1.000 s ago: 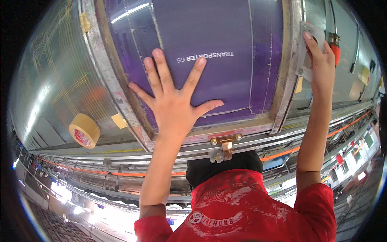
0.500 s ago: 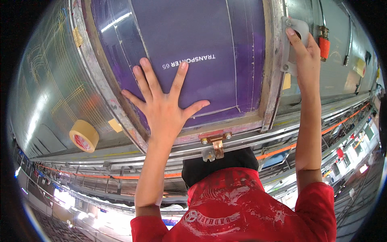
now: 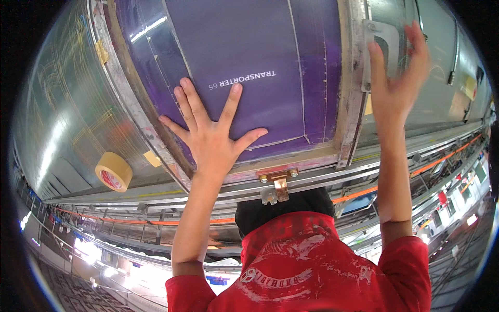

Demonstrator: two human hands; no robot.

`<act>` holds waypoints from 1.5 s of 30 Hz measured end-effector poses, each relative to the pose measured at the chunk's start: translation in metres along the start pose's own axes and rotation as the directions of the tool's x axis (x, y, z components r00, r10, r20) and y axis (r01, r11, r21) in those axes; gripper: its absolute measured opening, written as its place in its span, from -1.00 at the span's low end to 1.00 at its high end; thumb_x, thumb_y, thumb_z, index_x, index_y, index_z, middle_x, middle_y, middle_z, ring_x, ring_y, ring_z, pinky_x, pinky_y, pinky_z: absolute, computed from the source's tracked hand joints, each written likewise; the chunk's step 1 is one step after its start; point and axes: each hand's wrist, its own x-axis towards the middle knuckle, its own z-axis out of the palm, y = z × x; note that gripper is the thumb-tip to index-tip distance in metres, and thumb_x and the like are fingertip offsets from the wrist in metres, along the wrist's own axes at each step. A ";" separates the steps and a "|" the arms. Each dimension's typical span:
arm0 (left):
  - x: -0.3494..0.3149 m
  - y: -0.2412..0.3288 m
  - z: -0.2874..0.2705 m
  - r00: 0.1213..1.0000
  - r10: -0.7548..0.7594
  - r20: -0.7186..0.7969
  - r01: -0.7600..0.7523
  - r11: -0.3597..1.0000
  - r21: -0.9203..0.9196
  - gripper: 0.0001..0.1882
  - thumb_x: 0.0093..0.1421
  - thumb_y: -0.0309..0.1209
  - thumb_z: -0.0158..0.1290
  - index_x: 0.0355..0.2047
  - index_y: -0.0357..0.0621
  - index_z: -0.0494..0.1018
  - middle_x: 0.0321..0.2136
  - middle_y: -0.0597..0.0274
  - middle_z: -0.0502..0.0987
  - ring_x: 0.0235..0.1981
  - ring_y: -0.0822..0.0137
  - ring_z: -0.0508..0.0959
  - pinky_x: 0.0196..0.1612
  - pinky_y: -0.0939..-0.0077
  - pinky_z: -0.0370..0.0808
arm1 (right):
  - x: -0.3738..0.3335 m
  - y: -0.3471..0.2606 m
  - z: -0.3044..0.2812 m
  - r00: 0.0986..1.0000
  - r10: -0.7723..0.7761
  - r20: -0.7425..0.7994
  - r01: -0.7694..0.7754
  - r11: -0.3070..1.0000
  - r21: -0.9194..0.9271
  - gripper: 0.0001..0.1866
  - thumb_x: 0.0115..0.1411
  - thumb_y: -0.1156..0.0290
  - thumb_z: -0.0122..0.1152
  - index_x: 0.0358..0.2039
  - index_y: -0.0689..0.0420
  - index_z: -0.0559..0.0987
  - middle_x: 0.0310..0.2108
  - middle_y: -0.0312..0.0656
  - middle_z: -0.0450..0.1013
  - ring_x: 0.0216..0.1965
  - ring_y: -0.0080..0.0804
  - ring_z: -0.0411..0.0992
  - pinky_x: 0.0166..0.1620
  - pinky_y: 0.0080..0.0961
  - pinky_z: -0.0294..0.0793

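Observation:
My left hand [image 3: 213,140] lies flat with spread fingers on a purple panel [image 3: 249,36] with small white lettering. A worn, metal-edged frame [image 3: 351,88] surrounds the panel, and my wrist crosses its near left corner. On the frame's right side is a pale loop handle [image 3: 385,26] fixed with screws. My right hand [image 3: 397,86] is raised beside this handle, fingers apart and a little blurred, holding nothing. It hides part of the handle and what lies behind it.
A roll of tan tape [image 3: 114,171] rests on the shiny table surface [image 3: 57,130] left of the frame. A copper-coloured bracket [image 3: 281,188] with bolts sits at the frame's near edge. Metal rails [image 3: 156,195] and an orange strip [image 3: 358,196] run along the near side.
My right hand has let go of the loop handle and moved slightly right, its fingers spreading. My left hand stays on the panel. The tape roll appears slightly farther right.

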 end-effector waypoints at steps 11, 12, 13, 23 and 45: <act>0.001 0.003 0.002 1.000 -0.011 0.006 0.011 0.999 0.046 -0.12 -0.01 0.44 0.02 0.33 0.57 0.23 0.42 -0.33 -0.19 0.43 -0.32 -0.16 0.19 -0.69 -0.24 | -0.078 -0.067 0.046 0.902 -0.057 0.429 0.121 0.985 -0.123 -0.23 0.23 0.17 0.19 0.35 0.27 0.17 0.41 0.15 -0.02 0.42 0.14 -0.04 0.39 0.03 -0.07; 0.002 0.004 0.002 1.000 -0.007 -0.011 0.007 0.999 0.051 -0.12 -0.01 0.43 0.03 0.33 0.57 0.24 0.42 -0.33 -0.18 0.43 -0.32 -0.15 0.19 -0.70 -0.23 | -0.073 -0.067 0.043 0.882 -0.054 0.469 0.135 0.981 -0.141 -0.17 0.24 0.11 0.14 0.36 0.32 0.10 0.42 0.20 -0.08 0.44 0.16 -0.12 0.41 0.07 -0.17; 0.002 0.004 0.001 1.000 -0.003 -0.029 0.004 0.998 0.057 -0.13 -0.01 0.42 0.04 0.32 0.57 0.24 0.41 -0.33 -0.16 0.43 -0.32 -0.15 0.18 -0.70 -0.22 | -0.071 -0.068 0.040 0.861 -0.051 0.507 0.150 0.976 -0.157 -0.11 0.24 0.04 0.10 0.38 0.37 0.04 0.43 0.25 -0.14 0.46 0.18 -0.19 0.43 0.10 -0.27; -0.018 -0.004 -0.024 0.956 -0.045 -0.289 -0.030 0.967 -0.253 -0.39 0.20 0.03 0.15 0.24 0.24 0.38 0.31 -0.23 0.14 0.34 -0.15 0.14 0.30 -0.29 0.00 | -0.080 -0.059 0.016 0.926 -0.129 0.355 0.066 0.981 0.184 -0.24 0.18 0.16 0.25 0.31 0.19 0.21 0.37 0.12 0.02 0.39 0.14 -0.04 0.39 0.00 -0.10; -0.091 0.018 -0.040 0.936 -0.033 -0.350 -0.006 0.994 -0.109 -0.31 0.25 0.05 0.07 0.26 -0.09 0.29 0.37 -0.17 0.08 0.40 -0.15 0.05 0.34 -0.20 -0.02 | -0.184 -0.101 -0.066 0.788 -0.326 0.522 0.260 0.945 0.198 0.00 -0.13 0.05 0.53 0.25 0.26 0.29 0.20 0.04 0.26 0.28 -0.02 0.19 0.37 0.03 0.05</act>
